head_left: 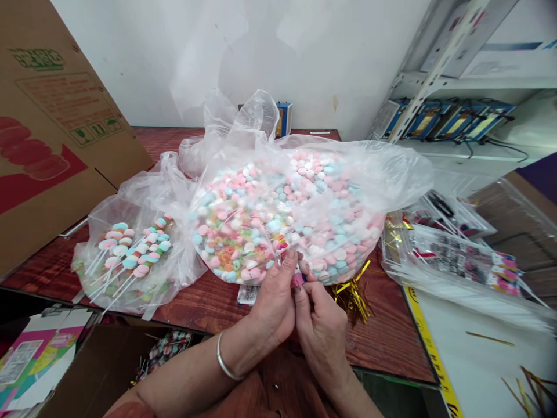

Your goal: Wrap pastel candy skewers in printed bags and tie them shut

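Note:
My left hand (274, 299), a bracelet on its wrist, and my right hand (322, 319) meet in front of the table's near edge. Both are closed, pinching a small clear wrapper (282, 246) with pink, yellow and purple print. What it contains is mostly hidden by my fingers. Just beyond lies a large clear plastic bag (343, 232) full of pink, blue and white marshmallows, with some candy rings at its left. Further left, marshmallow sticks (143, 249) rest on another clear plastic bag (85, 273).
Gold twist ties (354, 293) lie by the big bag. Printed clear packets (461, 255) are piled on the right. A large carton (61, 122) stands at the left. Below the table edge, an open box holds wrapped candy sticks (167, 351). A white shelf (478, 84) is at the back right.

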A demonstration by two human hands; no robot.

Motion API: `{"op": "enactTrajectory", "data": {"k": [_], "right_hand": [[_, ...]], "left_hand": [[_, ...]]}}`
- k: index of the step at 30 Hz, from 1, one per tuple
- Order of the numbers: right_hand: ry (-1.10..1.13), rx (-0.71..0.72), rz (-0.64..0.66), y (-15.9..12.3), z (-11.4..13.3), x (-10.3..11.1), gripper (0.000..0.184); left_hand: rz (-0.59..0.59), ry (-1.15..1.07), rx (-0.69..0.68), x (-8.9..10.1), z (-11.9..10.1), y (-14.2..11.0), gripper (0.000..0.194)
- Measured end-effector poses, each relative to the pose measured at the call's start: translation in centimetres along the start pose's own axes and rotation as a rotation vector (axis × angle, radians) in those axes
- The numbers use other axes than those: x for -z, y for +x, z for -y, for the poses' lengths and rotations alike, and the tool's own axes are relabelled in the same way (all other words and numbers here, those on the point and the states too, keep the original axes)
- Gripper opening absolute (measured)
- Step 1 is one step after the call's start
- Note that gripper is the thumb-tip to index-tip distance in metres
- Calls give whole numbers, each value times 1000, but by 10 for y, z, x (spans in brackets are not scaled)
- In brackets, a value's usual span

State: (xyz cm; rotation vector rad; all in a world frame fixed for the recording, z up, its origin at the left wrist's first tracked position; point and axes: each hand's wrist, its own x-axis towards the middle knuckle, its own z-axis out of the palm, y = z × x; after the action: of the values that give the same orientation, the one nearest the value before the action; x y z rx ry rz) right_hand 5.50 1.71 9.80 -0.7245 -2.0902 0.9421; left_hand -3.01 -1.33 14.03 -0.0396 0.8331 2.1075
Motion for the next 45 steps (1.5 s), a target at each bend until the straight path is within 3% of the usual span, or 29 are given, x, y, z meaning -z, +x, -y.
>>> {"op": "enactTrajectory", "data": {"k": [3,7,14,17,21,25,28,32,35,40,43,45], "right_hand": [[195,-174,70,4,3,7,31],[341,-276,165,1,2,14,33],[747,-478,75,-7,-4,-6,32],[862,-575,23,-7,-5,-10,30],[1067,-677,-30,-2,-2,-5,37],[1262,-775,129,3,2,3,38],[1196,-754,199,0,1,4,36],[907,-581,18,-7,-3,-5,33],[1058,-637,-39,-8,-4,-8,33],[1272,-798,97,-3,0,1,40],[1213,-787,219,-5,1,3,37],[1012,-678,190,-9,1,1,34]], "left_hand": [[54,60,-4,5,3,-4,29],[144,166,29,14,-4,-3,27],[112,197,37,20,15,-3,33],[87,307,56,25,22,-4,38],[177,397,129,34,19,-6,39],[251,364,175,36,10,-6,36],[183,389,157,38,11,-4,38],[162,508,25,43,18,-3,38],[215,521,86,44,17,-4,38],[237,351,256,43,8,-8,34],[153,364,203,44,9,-8,31],[96,375,119,43,12,-6,28]]}}
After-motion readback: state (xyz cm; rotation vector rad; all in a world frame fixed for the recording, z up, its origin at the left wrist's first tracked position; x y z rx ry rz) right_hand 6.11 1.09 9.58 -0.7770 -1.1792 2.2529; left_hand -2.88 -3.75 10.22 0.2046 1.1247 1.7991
